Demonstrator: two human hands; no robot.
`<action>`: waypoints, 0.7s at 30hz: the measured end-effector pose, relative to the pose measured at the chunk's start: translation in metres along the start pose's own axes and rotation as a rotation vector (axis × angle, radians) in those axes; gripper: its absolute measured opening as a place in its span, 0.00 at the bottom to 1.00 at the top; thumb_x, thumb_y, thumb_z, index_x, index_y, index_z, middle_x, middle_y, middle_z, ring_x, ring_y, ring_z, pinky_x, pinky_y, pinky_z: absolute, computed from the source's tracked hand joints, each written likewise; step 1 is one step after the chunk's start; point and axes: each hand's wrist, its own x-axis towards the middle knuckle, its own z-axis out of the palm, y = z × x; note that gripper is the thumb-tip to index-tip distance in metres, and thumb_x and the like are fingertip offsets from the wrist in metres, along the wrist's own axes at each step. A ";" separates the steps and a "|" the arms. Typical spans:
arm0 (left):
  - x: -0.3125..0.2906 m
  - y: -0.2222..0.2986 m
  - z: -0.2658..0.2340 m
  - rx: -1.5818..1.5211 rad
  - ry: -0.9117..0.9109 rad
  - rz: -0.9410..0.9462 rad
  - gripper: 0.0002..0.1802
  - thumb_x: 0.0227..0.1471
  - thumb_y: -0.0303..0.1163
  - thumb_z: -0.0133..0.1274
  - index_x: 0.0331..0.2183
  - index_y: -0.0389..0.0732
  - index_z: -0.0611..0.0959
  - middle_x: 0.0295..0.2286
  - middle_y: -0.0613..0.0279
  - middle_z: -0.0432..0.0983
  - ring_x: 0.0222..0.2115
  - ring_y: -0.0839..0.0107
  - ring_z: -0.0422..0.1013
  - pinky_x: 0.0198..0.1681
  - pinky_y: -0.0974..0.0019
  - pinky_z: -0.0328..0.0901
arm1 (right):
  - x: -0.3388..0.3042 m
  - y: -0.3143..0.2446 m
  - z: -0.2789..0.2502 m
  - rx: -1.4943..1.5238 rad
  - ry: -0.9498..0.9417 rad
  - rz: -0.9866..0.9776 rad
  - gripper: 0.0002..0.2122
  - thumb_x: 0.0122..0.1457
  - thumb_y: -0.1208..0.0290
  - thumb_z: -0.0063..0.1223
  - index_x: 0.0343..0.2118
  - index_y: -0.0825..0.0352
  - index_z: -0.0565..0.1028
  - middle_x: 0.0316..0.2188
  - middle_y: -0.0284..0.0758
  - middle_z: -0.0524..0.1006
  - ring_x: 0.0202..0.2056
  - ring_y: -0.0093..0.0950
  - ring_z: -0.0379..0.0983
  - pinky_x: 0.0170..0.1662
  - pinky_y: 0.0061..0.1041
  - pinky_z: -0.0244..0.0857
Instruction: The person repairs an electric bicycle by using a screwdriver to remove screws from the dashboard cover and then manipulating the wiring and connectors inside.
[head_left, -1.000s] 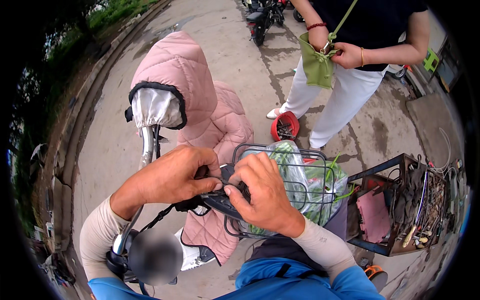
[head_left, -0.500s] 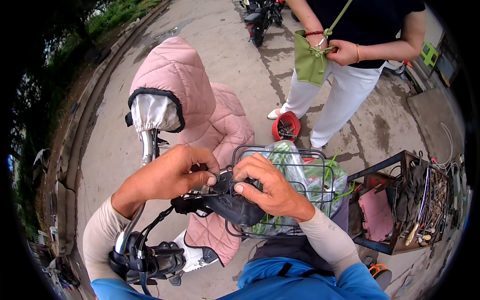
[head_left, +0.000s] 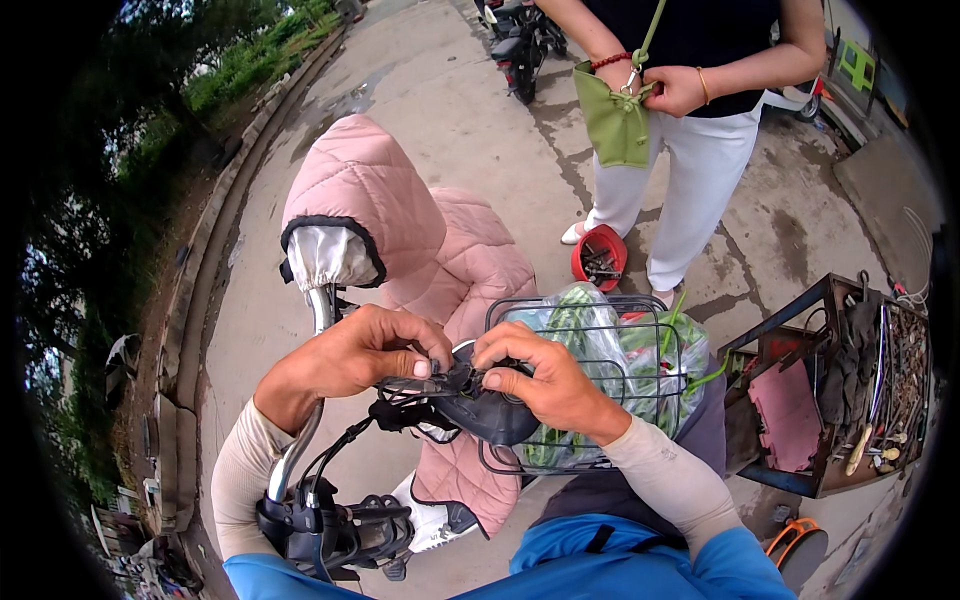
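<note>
Concrete paving (head_left: 250,260) spreads under everything on my feed. Pink quilted fabric (head_left: 370,185) hangs beside a wire basket (head_left: 520,299) of bagged greens (head_left: 582,325). At that basket's left edge sits a black fitting (head_left: 500,424), between left hand (head_left: 345,350) and right hand (head_left: 550,378). Both sets of fingers look pinched nearly closed on its small dark parts (head_left: 464,379); which, I can't tell. An uneven tug could snap one, I judge; a loose pinch, drop it.

- The pavement (head_left: 455,140) is cracked and stained.
- On it, a red bowl (head_left: 606,236) of metal parts (head_left: 601,266) is set.
- Further back, a motorbike (head_left: 520,65) is parked.
- Bagged vegetables (head_left: 590,325) are held in the wire basket (head_left: 535,299).
- A pink piece (head_left: 787,415) and tools (head_left: 880,360) are borne by the metal tray (head_left: 785,478).
</note>
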 end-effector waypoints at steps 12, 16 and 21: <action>0.000 0.002 -0.003 -0.040 -0.033 0.006 0.09 0.60 0.27 0.62 0.41 0.33 0.86 0.44 0.59 0.81 0.47 0.68 0.74 0.55 0.62 0.67 | 0.002 0.005 -0.001 0.172 -0.020 0.018 0.06 0.61 0.77 0.64 0.41 0.68 0.81 0.43 0.33 0.79 0.50 0.28 0.74 0.57 0.29 0.66; 0.000 0.004 0.000 -0.070 -0.048 0.006 0.08 0.59 0.26 0.63 0.40 0.33 0.86 0.44 0.58 0.81 0.47 0.67 0.74 0.54 0.62 0.67 | 0.000 0.009 -0.002 0.250 -0.032 0.029 0.06 0.61 0.78 0.64 0.41 0.68 0.82 0.43 0.32 0.79 0.50 0.28 0.74 0.57 0.29 0.65; -0.001 0.003 -0.003 -0.035 -0.077 0.009 0.09 0.60 0.28 0.62 0.41 0.34 0.86 0.45 0.59 0.80 0.48 0.67 0.74 0.55 0.61 0.67 | 0.000 0.008 -0.003 0.252 -0.049 0.039 0.06 0.60 0.78 0.64 0.41 0.68 0.82 0.43 0.32 0.80 0.49 0.27 0.74 0.56 0.28 0.66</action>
